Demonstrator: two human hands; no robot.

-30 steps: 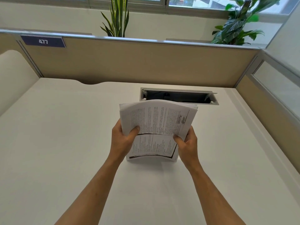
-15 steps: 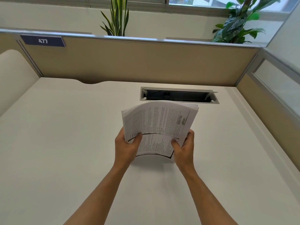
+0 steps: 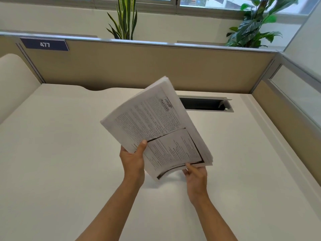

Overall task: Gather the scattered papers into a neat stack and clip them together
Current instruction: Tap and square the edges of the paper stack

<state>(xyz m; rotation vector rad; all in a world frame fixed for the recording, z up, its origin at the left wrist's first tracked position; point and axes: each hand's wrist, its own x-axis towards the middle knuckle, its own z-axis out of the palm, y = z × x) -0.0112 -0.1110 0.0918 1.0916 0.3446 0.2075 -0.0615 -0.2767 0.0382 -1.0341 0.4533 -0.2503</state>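
Note:
A thick stack of printed papers (image 3: 156, 126) is held in the air above the white desk (image 3: 52, 153), turned diagonally with one corner pointing up and away. My left hand (image 3: 132, 159) grips its left edge, thumb on the top sheet. My right hand (image 3: 197, 176) holds the lower right corner from beneath, fingers pinching the edge. The top sheet shows dense black text and a dark photocopy border. No clip is visible in this view.
An open cable tray slot (image 3: 206, 104) is set into the desk behind the papers. Beige partition walls (image 3: 139, 66) close the back and right side, with a "477" label (image 3: 45, 44). Potted plants (image 3: 253, 28) stand beyond the partition.
The stack was upright on its lower edge on the desk, one hand on each side. It is now lifted and rotated diagonally, with my right hand shifted to the lower corner.

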